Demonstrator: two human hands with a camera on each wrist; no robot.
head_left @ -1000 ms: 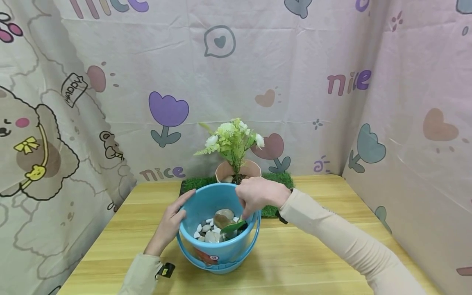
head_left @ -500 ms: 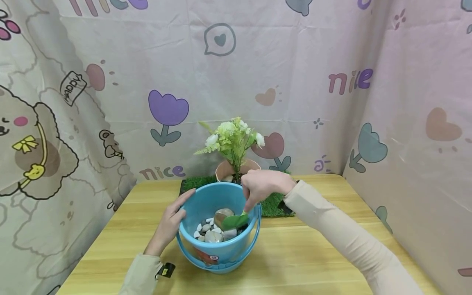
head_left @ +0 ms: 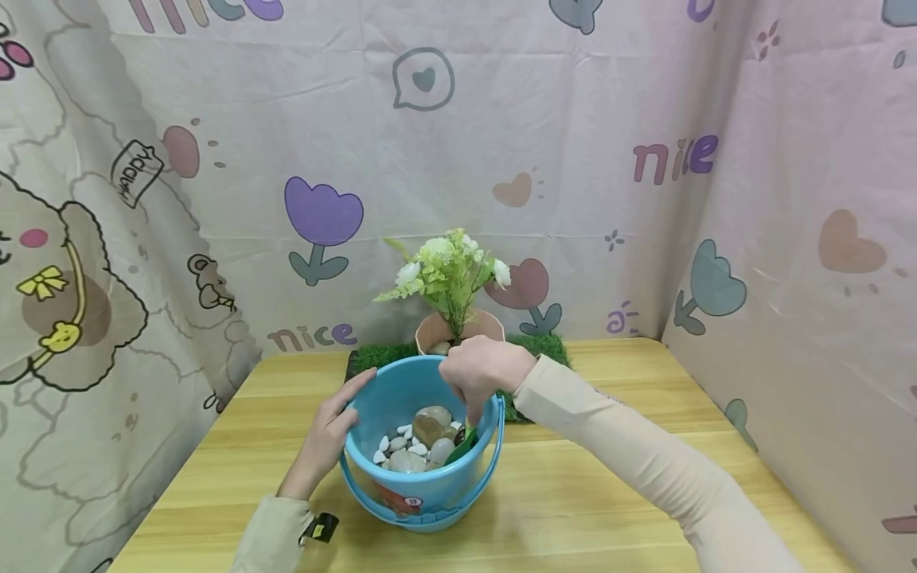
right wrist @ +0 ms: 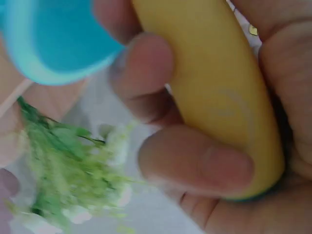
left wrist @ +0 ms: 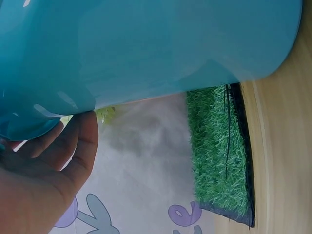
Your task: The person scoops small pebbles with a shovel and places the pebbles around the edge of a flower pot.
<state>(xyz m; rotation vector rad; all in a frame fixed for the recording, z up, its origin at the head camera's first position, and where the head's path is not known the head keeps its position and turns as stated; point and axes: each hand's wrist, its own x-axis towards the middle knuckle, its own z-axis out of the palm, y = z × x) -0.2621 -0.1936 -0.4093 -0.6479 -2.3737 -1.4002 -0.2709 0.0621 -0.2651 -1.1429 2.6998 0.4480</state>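
A light-blue bucket (head_left: 390,396) stands on the table, its handle hanging down at the front. Inside lie several smooth stones (head_left: 430,427), large brown-grey ones and small white ones. My left hand (head_left: 325,434) holds the bucket's left rim, thumb at the edge and fingers along the outside. My right hand (head_left: 487,370) reaches over the right rim and grips a small garden trowel by its yellow handle (right wrist: 214,83). The trowel's green blade (head_left: 462,448) is down among the stones at the bucket's right side, seen nearly edge-on and partly hidden.
Behind the bucket is a pink pot (head_left: 483,322) with an artificial plant (head_left: 450,274) of white flowers, by a green turf mat (left wrist: 219,146). The wooden table (head_left: 609,485) is enclosed by a printed cloth (head_left: 444,159) at the back and sides.
My right hand lifted slightly to the right, showing the trowel's broad face, then came back left and lower, with the blade turned steeply into the stones. My left hand stays on the rim.
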